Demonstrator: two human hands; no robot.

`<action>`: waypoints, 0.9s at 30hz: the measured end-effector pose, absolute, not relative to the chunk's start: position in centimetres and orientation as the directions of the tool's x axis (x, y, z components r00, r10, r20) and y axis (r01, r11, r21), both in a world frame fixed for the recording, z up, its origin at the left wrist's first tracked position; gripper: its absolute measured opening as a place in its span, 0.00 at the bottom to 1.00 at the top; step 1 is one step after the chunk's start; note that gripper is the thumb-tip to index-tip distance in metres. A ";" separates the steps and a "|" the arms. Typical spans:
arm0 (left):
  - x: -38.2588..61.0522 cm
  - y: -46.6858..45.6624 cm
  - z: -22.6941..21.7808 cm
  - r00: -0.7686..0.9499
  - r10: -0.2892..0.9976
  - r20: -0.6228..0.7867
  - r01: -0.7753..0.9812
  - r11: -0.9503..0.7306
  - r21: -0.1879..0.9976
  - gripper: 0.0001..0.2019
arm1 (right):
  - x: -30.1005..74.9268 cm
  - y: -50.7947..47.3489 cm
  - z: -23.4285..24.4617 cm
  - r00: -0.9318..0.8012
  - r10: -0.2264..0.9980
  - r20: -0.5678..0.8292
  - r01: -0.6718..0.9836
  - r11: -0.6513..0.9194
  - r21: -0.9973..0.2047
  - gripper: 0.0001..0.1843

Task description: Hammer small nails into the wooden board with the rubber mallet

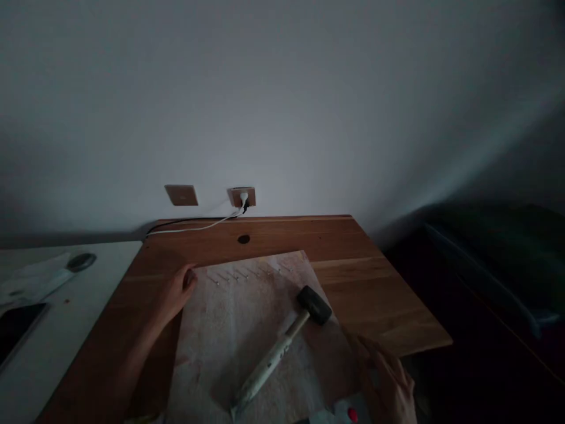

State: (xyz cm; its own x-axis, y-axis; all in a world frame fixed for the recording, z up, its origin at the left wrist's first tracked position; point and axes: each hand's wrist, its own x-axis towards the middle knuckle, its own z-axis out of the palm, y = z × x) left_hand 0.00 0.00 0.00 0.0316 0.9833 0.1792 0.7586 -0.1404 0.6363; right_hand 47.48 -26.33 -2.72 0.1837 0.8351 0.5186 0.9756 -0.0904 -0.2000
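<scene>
Head view: mallet (274, 354) slants across board (216, 330), black head (314, 304) pointing away rightward.

I'm standing here reading no text, label, brand, number or sign anywhere. Dark marks are dotting the mallet handle (270, 360), but they aren't resolving into letters. A faint mark is showing on the left wall plate (181, 195), too small and dim for making out. The grey object (329, 417) with the red spot (352, 414), low in view, is giving nothing legible either.
</scene>
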 end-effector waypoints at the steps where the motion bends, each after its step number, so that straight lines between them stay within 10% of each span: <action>1: -1.0 -0.2 0.2 0.031 0.983 0.179 0.770 -0.137 0.624 0.18 | 47.1 -25.8 -2.4 0.143 0.841 0.522 0.981 -0.051 -0.186 0.18; 8: -0.5 -1.3 2.2 0.236 0.931 0.278 0.707 -0.360 0.608 0.16 | 43.6 -16.4 4.4 0.088 0.940 0.328 0.945 0.025 -0.325 0.15; 17: 2.4 -1.8 1.6 0.251 0.948 0.194 0.394 -0.283 0.874 0.18 | 36.4 -2.1 7.7 -0.121 0.989 -0.082 0.987 0.111 -0.119 0.14; 27: 2.8 -0.8 3.0 0.310 0.889 0.337 0.475 -0.452 0.755 0.04 | 34.8 -1.4 8.8 -0.237 0.940 -0.245 0.970 0.242 -0.009 0.19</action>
